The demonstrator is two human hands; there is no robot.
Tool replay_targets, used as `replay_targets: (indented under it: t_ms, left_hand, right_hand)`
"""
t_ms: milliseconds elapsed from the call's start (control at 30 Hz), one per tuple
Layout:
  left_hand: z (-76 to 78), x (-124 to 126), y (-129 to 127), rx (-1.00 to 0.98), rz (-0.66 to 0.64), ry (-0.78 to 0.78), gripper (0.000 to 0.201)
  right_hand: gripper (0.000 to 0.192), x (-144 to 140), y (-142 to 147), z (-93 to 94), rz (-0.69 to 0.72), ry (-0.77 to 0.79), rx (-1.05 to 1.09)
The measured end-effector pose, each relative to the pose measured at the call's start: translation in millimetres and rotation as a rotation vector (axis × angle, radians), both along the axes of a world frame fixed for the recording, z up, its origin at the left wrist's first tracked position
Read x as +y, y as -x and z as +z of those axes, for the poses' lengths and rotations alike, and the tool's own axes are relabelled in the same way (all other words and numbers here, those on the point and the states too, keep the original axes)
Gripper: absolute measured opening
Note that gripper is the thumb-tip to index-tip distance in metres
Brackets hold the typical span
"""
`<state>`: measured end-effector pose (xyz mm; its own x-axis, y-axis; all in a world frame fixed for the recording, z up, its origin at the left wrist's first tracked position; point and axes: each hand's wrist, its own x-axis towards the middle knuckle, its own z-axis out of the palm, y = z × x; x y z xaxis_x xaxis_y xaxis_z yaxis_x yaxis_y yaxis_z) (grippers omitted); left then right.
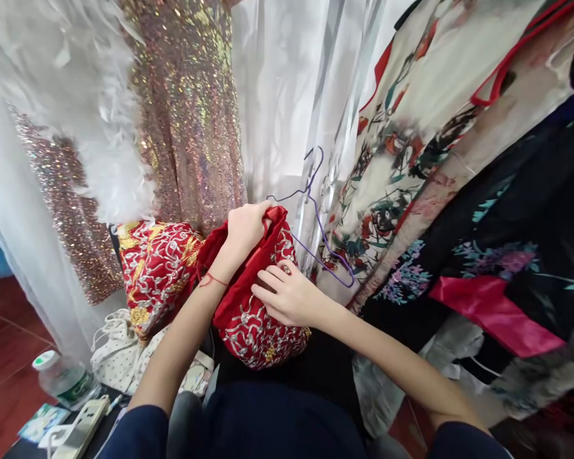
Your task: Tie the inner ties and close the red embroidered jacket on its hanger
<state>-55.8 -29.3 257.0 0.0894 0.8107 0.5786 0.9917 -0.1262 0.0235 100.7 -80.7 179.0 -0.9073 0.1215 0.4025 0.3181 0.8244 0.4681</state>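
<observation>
A bundled red garment (pixel 253 328), embroidered in silver and gold, rests on dark cloth at my lap. My left hand (pixel 246 229) is closed over its plain red upper edge. Against the embroidered front lies my right hand (pixel 289 296), its fingers slightly apart and touching the cloth without gripping it. Just behind the garment is a purple hanger (pixel 323 229) with its hook upward; part of it is hidden. To the left, a second red embroidered piece (pixel 160 268) continues beside the bundle, and I cannot tell whether the two are joined.
Sequined cloth (pixel 186 115) and a white feathered garment (pixel 110 127) hang at the left. Floral garments (pixel 392 153) and dark embroidered clothes (pixel 488 210) crowd the right. A water bottle (pixel 67 380), a power strip (pixel 83 427) and a dotted cloth bag (pixel 117 357) sit at lower left.
</observation>
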Motion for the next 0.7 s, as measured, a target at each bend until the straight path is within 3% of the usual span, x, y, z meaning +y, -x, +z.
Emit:
replay_targets:
  t_ms: [100, 167, 300, 500, 600, 700]
  left_hand:
    - [-3.4, 5.9, -12.6, 0.013, -0.026, 0.026, 0.028]
    - [-7.1, 12.2, -20.4, 0.036, -0.059, 0.041, 0.029]
    - [-15.4, 24.8, -32.9, 0.063, -0.079, 0.070, 0.031]
    - [-27.1, 37.2, -47.3, 0.085, -0.065, 0.118, 0.032]
    - [-34.4, 46.3, -45.5, 0.097, -0.088, 0.146, 0.030]
    - [-46.9, 59.8, -33.4, 0.091, -0.069, 0.226, 0.029]
  right_hand:
    - [0.038, -8.2, -6.5, -10.7, 0.084, -0.120, 0.042]
    - [0.037, -14.7, -9.5, -14.3, 0.102, -0.085, -0.014]
    - [0.046, -21.4, -12.4, -27.2, -0.022, 0.107, -0.175]
    - [0.049, -16.6, -10.6, -42.7, 0.038, 0.030, -0.082]
    - [0.037, -9.3, -16.6, -39.1, -0.055, 0.205, -0.244]
    - [0.039, -1.4, -37.8, -29.5, -0.190, 0.376, -0.333]
